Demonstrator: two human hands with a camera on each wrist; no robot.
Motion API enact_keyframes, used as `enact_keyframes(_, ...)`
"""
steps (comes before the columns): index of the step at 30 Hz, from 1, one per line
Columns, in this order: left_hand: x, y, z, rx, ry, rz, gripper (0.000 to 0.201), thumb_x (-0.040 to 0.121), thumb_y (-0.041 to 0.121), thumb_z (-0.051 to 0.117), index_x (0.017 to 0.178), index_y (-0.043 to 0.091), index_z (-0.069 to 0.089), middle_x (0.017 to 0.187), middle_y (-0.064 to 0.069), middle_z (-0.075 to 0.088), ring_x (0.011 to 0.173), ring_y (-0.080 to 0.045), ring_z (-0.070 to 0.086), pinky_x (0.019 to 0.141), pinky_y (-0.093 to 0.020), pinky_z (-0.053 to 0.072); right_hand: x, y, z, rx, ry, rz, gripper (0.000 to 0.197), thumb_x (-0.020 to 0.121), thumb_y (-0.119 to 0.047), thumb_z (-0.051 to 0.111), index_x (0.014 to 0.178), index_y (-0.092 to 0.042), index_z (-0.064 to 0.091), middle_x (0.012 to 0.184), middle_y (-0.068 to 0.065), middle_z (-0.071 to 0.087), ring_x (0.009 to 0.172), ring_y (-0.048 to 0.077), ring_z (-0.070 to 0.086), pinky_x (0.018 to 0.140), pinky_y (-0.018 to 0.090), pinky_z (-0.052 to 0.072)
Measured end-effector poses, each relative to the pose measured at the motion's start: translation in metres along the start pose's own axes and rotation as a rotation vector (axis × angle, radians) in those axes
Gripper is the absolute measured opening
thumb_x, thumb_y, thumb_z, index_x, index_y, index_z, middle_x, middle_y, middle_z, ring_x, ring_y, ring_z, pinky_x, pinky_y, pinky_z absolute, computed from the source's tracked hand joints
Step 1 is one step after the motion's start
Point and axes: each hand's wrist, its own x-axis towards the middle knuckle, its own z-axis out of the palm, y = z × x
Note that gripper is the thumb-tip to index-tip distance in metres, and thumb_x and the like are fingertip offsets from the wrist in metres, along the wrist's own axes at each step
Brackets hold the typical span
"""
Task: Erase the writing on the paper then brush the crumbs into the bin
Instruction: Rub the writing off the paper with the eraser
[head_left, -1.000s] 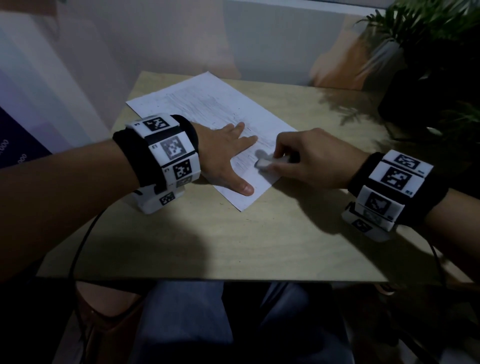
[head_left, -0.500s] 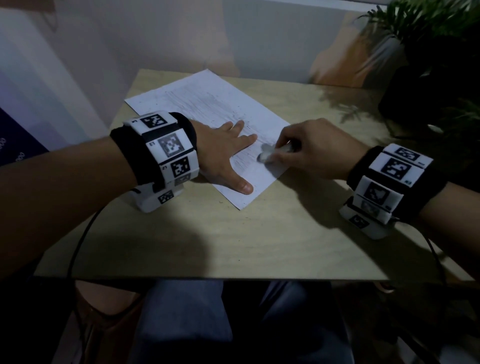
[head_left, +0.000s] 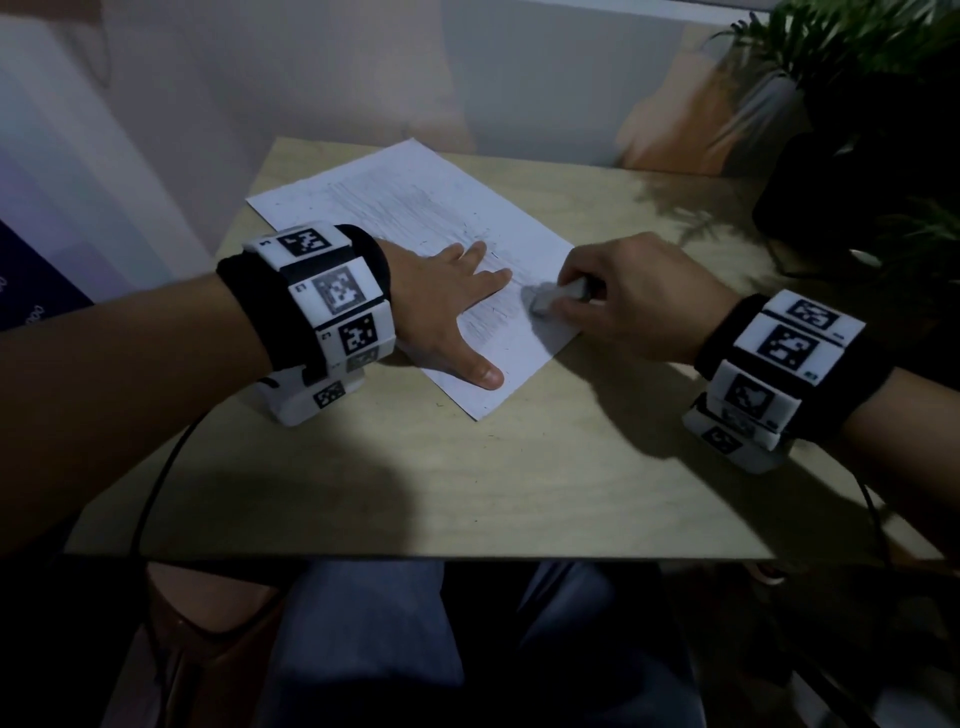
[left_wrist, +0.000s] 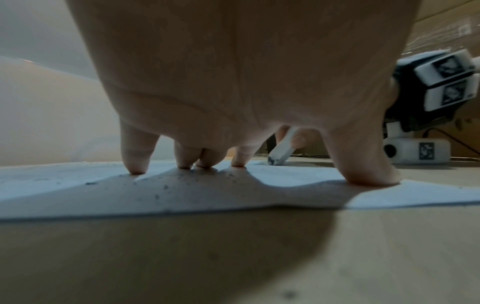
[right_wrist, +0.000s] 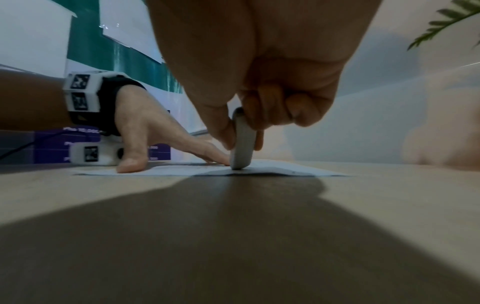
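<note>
A white sheet of paper (head_left: 415, 208) with faint pencil lines lies askew on the wooden table (head_left: 467, 493). My left hand (head_left: 447, 306) lies flat on it, fingers spread, pressing the sheet (left_wrist: 298, 176) down. My right hand (head_left: 623, 306) pinches a white eraser (head_left: 550, 299) between thumb and fingers, its tip down on the paper's near right part. In the right wrist view the eraser (right_wrist: 242, 144) stands nearly upright on the sheet (right_wrist: 182, 170). Dark crumbs (left_wrist: 166, 187) dot the paper under my left palm. No bin is in view.
A potted plant (head_left: 857, 104) stands at the table's far right corner, against the wall. My legs show below the table's near edge (head_left: 415, 558). A cable hangs from each wrist unit.
The right hand has slid the eraser slightly away and to the left along the paper, then back a little. The left hand stays pressed on the sheet.
</note>
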Motion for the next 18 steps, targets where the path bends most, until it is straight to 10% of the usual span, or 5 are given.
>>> enact_keyframes(4,0.0,0.001,0.0,-0.001,0.002,0.003,0.141,0.048,0.099,0.036,0.158,0.032,-0.022,0.165,-0.001,-0.031,0.155,-0.022,-0.019,0.125,-0.059,0.006,-0.007,-0.013,-0.001,0.098,-0.131,-0.062,0.034,0.089,-0.056,0.062,0.095,-0.023,0.071,0.071,-0.01,0.06,0.065,0.012,0.054,0.065,0.033,0.045)
enact_keyframes(18,-0.001,0.001,0.0,0.004,-0.002,-0.002,0.143,0.046,0.099,0.034,0.158,0.032,-0.022,0.165,-0.001,-0.032,0.156,-0.022,-0.019,0.125,-0.06,0.007,0.017,0.021,-0.001,-0.038,-0.023,0.225,0.051,0.085,-0.068,0.061,0.078,-0.018,0.067,0.074,0.001,0.065,0.071,0.024,0.058,0.061,0.035,0.044)
